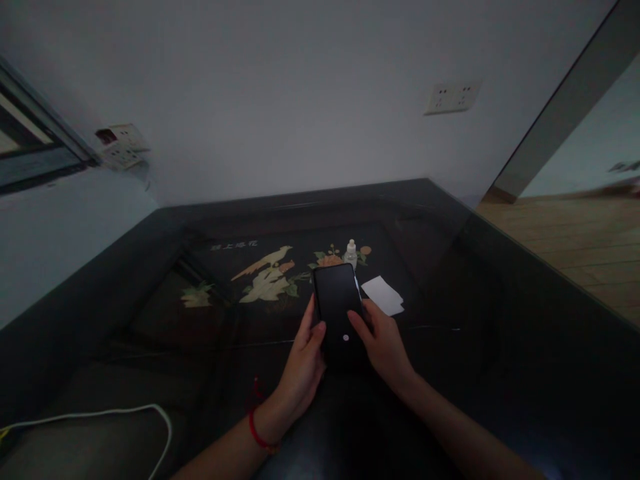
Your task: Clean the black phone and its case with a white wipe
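Note:
A dark smartphone [339, 293] is held upright above the table, its screen black except for a small round striped mark near the bottom. My left hand [306, 357] grips the phone's left edge, thumb along the side; a red cord bracelet circles that wrist. On the right edge, my right hand [383, 340] is closed around the phone, its thumb over the screen. Just behind the phone stands a small clear bottle [351, 255] with a white cap, its lower part partly hidden. White paper pieces [384, 295] lie to the right of the phone.
The glossy dark table [440, 400] carries a bird-and-flower picture [267, 277]. A white cable [100, 413] curves over the lower left. Wall sockets [454, 98] sit on the right of the wall, more sockets [123, 147] at left. Wooden floor [575, 233] shows beyond the right edge.

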`<state>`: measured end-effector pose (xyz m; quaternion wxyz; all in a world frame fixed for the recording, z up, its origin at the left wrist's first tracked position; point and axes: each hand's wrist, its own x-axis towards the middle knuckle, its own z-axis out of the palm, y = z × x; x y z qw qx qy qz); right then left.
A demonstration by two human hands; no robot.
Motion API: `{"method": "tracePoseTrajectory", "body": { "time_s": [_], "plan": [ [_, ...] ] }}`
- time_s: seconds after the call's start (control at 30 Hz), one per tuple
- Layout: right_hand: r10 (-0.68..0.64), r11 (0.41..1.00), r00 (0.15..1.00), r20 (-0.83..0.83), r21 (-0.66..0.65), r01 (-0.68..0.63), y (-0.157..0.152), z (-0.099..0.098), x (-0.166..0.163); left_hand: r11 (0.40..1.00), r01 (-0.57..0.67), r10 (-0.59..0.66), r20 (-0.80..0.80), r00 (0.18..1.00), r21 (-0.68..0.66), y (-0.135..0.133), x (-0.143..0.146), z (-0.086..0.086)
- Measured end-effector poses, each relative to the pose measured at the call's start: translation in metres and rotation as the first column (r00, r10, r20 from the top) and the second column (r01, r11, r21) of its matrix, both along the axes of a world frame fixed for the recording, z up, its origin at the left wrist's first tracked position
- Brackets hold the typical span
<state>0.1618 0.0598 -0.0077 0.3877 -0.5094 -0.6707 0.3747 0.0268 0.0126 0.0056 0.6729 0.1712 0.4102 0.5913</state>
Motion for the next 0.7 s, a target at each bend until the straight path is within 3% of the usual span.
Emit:
{"method": "tracePoseTrajectory", "body": {
  "time_s": [0.23, 0.43, 0.6, 0.7],
  "plan": [
    [-0.019, 1.0, 0.983, 0.184, 0.022, 0.015, 0.004, -0.001, 0.002, 1.0, 0.022, -0.022, -0.003, 1.0, -0.02, -0.002, 0.0, 0.002],
    [-0.05, 0.999, 0.939, 0.339, 0.029, 0.043, 0.004, 0.004, 0.005, 0.999, 0.047, -0.046, -0.038, 0.998, 0.02, -0.001, 0.0, -0.009],
    [-0.012, 0.999, 0.959, 0.284, -0.04, 0.024, 0.01, 0.008, 0.013, 0.998, 0.052, -0.049, -0.11, 0.993, 0.026, 0.003, 0.001, -0.011],
    [0.114, 0.984, 0.983, 0.141, -0.152, -0.092, 0.014, 0.008, 0.018, 0.999, -0.001, 0.005, -0.11, 0.994, 0.038, 0.006, -0.003, -0.008]
  ]
}}
